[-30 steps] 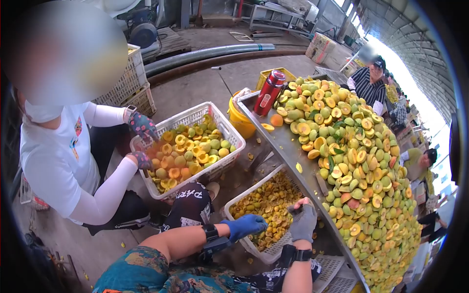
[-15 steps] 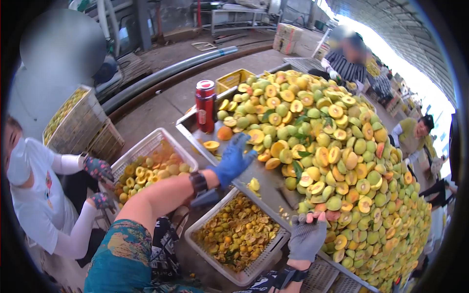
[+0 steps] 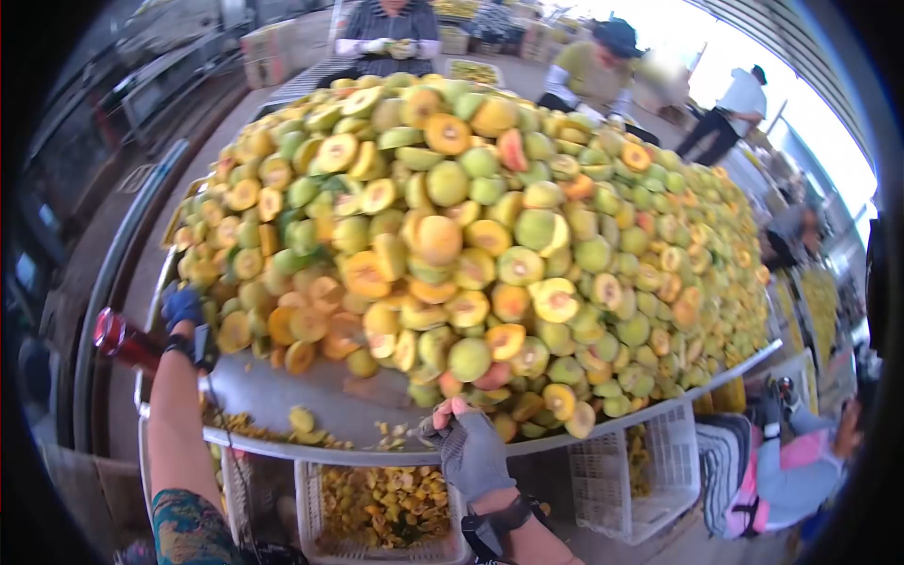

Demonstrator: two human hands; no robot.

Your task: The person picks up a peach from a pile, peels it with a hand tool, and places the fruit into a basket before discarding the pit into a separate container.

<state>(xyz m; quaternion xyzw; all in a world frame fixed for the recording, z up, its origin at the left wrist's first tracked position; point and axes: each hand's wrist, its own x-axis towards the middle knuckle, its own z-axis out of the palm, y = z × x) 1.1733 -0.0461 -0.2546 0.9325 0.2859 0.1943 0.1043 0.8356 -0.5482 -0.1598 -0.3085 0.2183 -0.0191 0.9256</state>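
Note:
A large heap of yellow-green, peach-like fruit (image 3: 485,235), much of it cut in halves, covers the metal table (image 3: 282,386). My left hand (image 3: 181,307), in a blue glove, is at the heap's left end, close to a red can (image 3: 127,341); blur smears its fingers. In a grey glove with bare fingertips, my right hand (image 3: 471,457) hovers at the table's front edge. Its thumb and fingers are pinched together, and what they hold is hidden. Small yellow scraps (image 3: 306,424) lie on the metal between the hands.
Below the front edge stands a white crate (image 3: 311,504) of yellow fruit scraps, with another white crate (image 3: 629,471) to its right. Across the heap sit a person in striped clothing (image 3: 388,42) and a person in a dark cap (image 3: 598,71). Another person (image 3: 800,461) is at the right.
My view has swung right, so the heap now fills the middle. My left hand has moved from over the bare metal to the fruit at the heap's left end. My right hand stays pinched.

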